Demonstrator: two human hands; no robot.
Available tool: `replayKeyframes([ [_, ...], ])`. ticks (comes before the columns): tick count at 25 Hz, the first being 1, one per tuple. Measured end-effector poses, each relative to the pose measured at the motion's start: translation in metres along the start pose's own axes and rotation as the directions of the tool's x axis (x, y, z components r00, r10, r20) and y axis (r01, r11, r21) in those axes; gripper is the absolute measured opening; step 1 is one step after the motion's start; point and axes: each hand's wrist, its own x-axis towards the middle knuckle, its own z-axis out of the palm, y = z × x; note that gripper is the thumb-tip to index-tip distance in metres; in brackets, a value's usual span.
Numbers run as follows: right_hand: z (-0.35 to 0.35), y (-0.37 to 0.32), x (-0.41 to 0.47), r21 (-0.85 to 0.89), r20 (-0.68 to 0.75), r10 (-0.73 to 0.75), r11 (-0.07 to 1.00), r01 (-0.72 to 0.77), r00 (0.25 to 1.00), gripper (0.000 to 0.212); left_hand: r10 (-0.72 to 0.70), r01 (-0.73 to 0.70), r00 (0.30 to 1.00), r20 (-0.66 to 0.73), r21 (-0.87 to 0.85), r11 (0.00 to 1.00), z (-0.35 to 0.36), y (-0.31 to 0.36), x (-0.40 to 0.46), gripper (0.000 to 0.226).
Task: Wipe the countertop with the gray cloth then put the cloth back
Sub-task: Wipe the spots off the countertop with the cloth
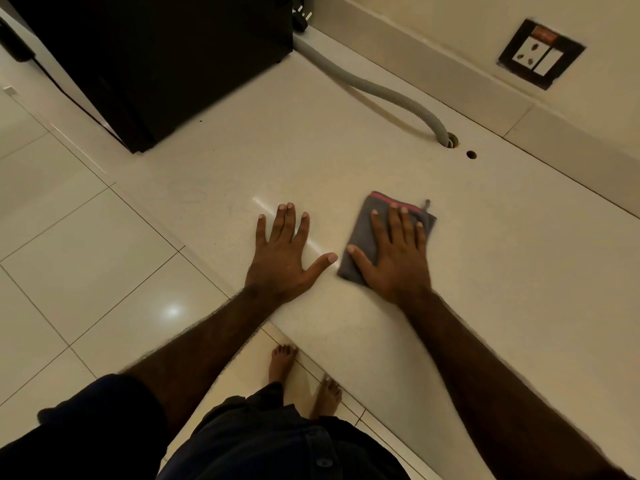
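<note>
Pressing flat on the cloth [372, 237], the right hand [394, 258] is lying palm down with its fingers spread and straight, not curled around anything; it is pinning the cloth to the table [519, 271] rather than gripping it. The cloth is folded into a rough rectangle, gray with a red strip along its far edge, and it is sitting near the table's near-left edge, directly under that hand. Its long axis is running from near-left to far-right, roughly in line with the fingers, and a band of it is showing to the left of the hand, beyond the thumb.

The left hand [282, 256] is resting just beside it on the left, also flat and open on bare table, holding nothing; its thumb is pointing toward the cloth without touching it.

Wiping looks to be under way. Most of the unwiped table appears to be lying far and right of the cloth, toward the hose [388, 91] and the small hole [471, 154], so the right hand, already on top, is the one placed to push it that way. Where the cloth belongs afterward is not showing.
</note>
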Motion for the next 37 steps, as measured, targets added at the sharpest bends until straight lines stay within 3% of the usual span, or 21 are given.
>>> replayKeyframes([
  [3, 0.002, -0.025, 0.008, -0.012, 0.033, -0.127, 0.992, 0.127, 0.991, 0.097, 0.015, -0.015, 1.0, -0.019, -0.003, 1.0, -0.001, 0.001, -0.002, 0.111],
  [8, 0.014, -0.015, -0.059, 0.024, 0.027, -0.264, 0.964, 0.264, 0.964, 0.092, 0.015, -0.015, 1.0, -0.01, -0.012, 1.0, -0.002, -0.001, -0.001, 0.107],
  [12, 0.003, 0.036, -0.057, 0.008, 0.062, -0.118, 0.993, 0.117, 0.991, 0.093, 0.005, -0.005, 1.0, 0.011, 0.0, 1.0, -0.003, 0.0, -0.001, 0.106],
  [16, -0.01, 0.003, 0.005, 0.027, 0.027, 0.105, 0.994, -0.106, 0.994, 0.097, 0.009, -0.009, 1.0, 0.02, -0.003, 1.0, -0.001, -0.002, 0.0, 0.101],
  [20, 0.002, -0.04, -0.005, 0.088, 0.048, 0.066, 0.994, -0.07, 0.997, 0.095, -0.011, 0.012, 1.0, 0.025, -0.046, 0.999, -0.004, -0.001, 0.002, 0.092],
  [22, -0.002, -0.03, -0.014, 0.221, 0.087, 0.044, 0.973, -0.063, 0.995, 0.085, -0.034, 0.039, 0.998, 0.045, -0.114, 0.993, -0.011, 0.003, 0.005, 0.085],
  [25, -0.019, -0.004, -0.007, 0.441, 0.001, 0.04, 0.897, -0.037, 0.999, 0.064, 0.093, -0.092, 0.996, 0.005, -0.122, 0.988, -0.017, 0.037, 0.007, 0.075],
  [27, -0.025, 0.01, -0.001, 0.379, -0.03, -0.098, 0.92, 0.102, 0.995, 0.06, 0.167, -0.162, 0.986, 0.025, -0.142, 0.977, -0.011, 0.075, 0.006, 0.071],
  [30, -0.02, 0.029, 0.002, 0.167, 0.073, -0.313, 0.94, 0.298, 0.947, 0.063, 0.152, -0.151, 0.977, 0.149, -0.018, 0.988, 0.006, 0.116, 0.008, 0.074],
  [33, -0.013, 0.048, -0.012, 0.123, 0.054, -0.254, 0.961, 0.246, 0.966, 0.06, 0.166, -0.177, 0.966, 0.197, 0.039, 0.983, 0.015, 0.126, 0.008, 0.074],
  [37, -0.006, 0.064, -0.068, 0.198, 0.005, -0.046, 0.979, 0.044, 0.999, 0.063, 0.409, -0.426, 0.892, 0.191, 0.061, 0.902, 0.026, 0.14, 0.0, 0.071],
])
